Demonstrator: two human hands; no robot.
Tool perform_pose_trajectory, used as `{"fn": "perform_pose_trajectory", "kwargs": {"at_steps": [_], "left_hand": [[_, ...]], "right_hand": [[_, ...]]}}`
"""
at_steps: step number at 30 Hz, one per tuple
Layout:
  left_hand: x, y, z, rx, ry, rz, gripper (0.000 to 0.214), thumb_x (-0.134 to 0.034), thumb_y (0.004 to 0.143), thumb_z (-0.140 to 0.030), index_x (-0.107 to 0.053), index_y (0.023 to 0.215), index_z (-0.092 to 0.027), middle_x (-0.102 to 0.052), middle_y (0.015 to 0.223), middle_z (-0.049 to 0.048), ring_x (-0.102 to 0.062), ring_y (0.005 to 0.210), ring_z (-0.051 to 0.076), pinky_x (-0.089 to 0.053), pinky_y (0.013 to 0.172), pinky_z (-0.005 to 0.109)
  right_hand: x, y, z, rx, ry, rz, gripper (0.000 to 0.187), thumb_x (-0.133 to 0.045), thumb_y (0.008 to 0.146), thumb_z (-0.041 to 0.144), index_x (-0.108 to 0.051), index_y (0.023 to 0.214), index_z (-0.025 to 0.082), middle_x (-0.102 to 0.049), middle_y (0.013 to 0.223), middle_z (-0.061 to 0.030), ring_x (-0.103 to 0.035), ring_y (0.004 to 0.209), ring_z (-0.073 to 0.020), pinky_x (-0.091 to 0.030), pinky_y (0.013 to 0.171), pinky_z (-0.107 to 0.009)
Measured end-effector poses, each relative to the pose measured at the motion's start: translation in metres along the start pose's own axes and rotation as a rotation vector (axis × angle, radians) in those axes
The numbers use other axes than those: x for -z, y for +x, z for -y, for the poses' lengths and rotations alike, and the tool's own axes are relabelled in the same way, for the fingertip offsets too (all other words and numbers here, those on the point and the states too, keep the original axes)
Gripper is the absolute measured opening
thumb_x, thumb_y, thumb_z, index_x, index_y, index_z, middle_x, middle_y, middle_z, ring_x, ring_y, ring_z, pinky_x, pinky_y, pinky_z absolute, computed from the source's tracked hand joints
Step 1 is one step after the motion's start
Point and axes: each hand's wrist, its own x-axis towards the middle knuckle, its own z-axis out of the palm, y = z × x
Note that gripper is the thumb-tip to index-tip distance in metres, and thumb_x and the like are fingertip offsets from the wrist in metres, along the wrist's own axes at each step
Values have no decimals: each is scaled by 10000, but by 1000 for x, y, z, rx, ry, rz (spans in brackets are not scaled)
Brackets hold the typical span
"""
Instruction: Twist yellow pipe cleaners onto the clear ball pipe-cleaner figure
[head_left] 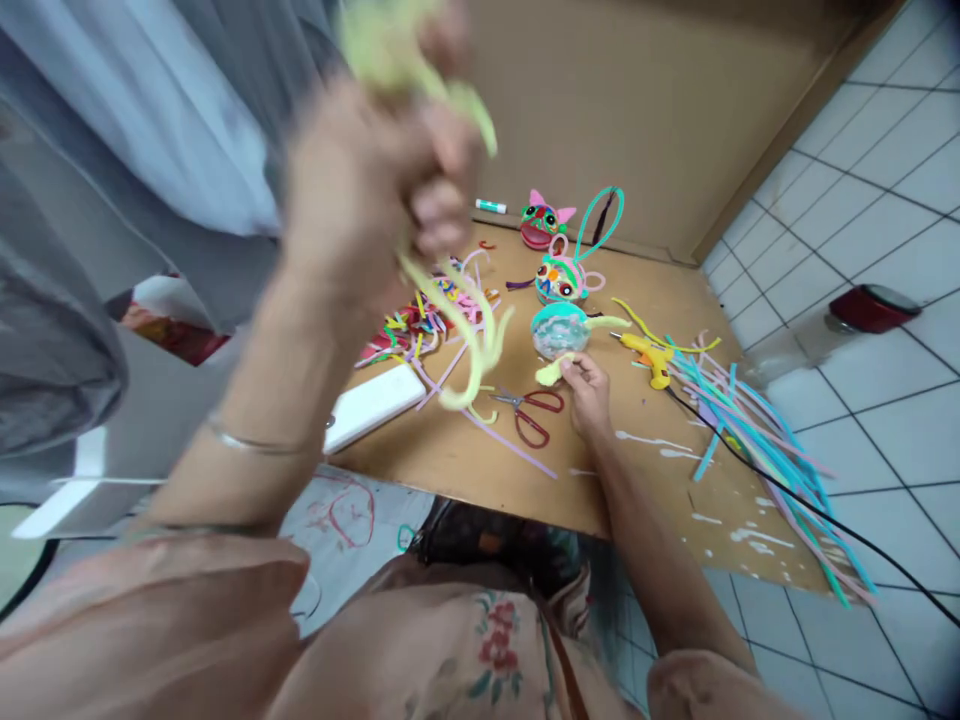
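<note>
My left hand (375,185) is raised high and close to the camera, blurred by motion. Its fingers are wrapped round a bunch of pale yellow pipe cleaners (487,345); some ends dangle below the fist and a blurred yellow mass shows above it. Low over the cardboard, my right hand (590,392) pinches a short, fuzzy pale yellow pipe cleaner piece (553,372). Just beyond it stands a clear round cup with a turquoise rim (560,335), a yellow strip sticking out at its right. Scissors with red handles (534,432) lie left of my right hand.
Two decorated animal heads (560,280) stand at the back near a glue stick (491,206). A yellow glue gun (651,358) and its black cord lie right, beside long pipe cleaners (765,440). Colourful scraps (431,315) and a white phone-like slab (375,408) are left.
</note>
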Motion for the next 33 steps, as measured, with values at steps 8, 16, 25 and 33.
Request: {"fn": "perform_pose_trajectory", "kwargs": {"at_steps": [8,16,25,33], "left_hand": [[-8,-31,93,307,-387,257,436,-560,846,-172,-519,1275,-239,-676,1165,57,-705,892,155,-618,748,282],[26,-42,104,231,-685,98,594,-615,750,-36,-485,1291,-246,-617,1285,73,-700,766,97,-581,635,185],[-2,-53,114,-1,-648,26,699,-772,726,-285,-429,1335,-285,-635,1252,94,-679,1028,198,-572,816,264],[-71,-36,137,147,-891,2,642,-798,657,-193,-535,1243,-220,-693,832,-8,-640,654,84,-488,592,170]], "right_hand": [[-3,-9,4,-127,-81,230,351,-693,679,489,-631,800,166,-588,536,41,-484,430,-80,-402,441,-217],[-56,17,19,-101,-97,371,279,-677,716,427,-649,826,172,-647,591,13,-564,468,-99,-482,481,-228],[-127,32,72,-22,193,558,440,-647,780,465,-598,1153,235,-641,1228,-61,-597,1142,-201,-504,963,-362],[-78,-3,60,-62,-21,466,319,-528,848,529,-562,845,212,-509,601,49,-453,527,-103,-373,520,-227]]}}
